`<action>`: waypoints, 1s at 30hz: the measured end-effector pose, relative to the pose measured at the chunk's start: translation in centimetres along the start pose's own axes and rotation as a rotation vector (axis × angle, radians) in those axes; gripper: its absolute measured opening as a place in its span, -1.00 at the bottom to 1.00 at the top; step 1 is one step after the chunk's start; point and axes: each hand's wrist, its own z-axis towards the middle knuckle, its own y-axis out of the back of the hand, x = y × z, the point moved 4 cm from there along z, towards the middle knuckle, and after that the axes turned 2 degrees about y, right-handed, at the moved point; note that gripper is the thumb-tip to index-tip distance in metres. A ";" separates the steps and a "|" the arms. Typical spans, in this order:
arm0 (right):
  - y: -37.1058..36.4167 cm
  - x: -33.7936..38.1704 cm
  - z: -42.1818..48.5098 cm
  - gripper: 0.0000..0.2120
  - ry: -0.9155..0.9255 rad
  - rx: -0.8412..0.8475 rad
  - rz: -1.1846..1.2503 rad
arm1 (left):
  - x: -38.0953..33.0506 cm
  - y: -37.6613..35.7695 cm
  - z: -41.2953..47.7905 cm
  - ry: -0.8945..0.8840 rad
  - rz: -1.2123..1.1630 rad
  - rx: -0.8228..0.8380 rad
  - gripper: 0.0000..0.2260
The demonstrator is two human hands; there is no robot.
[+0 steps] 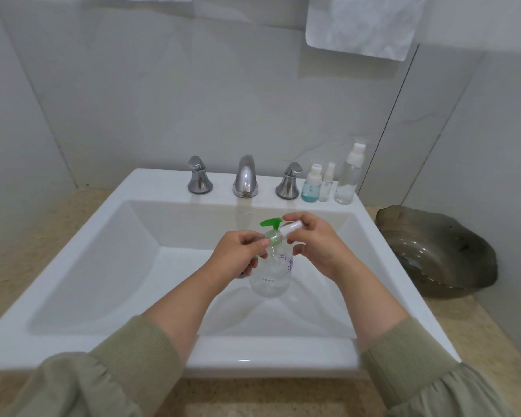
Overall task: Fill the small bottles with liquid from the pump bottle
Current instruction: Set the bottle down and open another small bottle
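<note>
**Small bottle held against the pump bottle, over the sink basin**
The left grip [238, 254] curls round the shoulder of the pump bottle [272, 278], a clear, rounded plastic body. It holds the bottle above the white glazed sink [253, 356], probably so that spills drain away. The right grip [316, 245] pinches the small bottle [292, 227], a slim translucent cylinder lying nearly level. One end sits by the collar under the green pump head [270, 221], apparently to catch the discharge. Three capped bottles [326, 188] stand upright on the rear ledge.
</note>
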 end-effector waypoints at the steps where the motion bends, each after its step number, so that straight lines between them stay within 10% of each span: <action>1: 0.0 0.1 0.0 -0.83 0.006 0.004 -0.014 | 0.0 0.0 0.0 -0.007 0.001 -0.001 -0.92; 21: 0.2 0.0 -0.4 -0.71 -0.008 0.007 -0.324 | -0.1 0.2 0.1 -0.049 0.079 -0.055 -0.90; 30: 0.3 -0.7 -0.1 -0.75 0.093 0.021 -0.866 | 0.1 0.9 0.1 0.101 0.004 -0.121 -0.75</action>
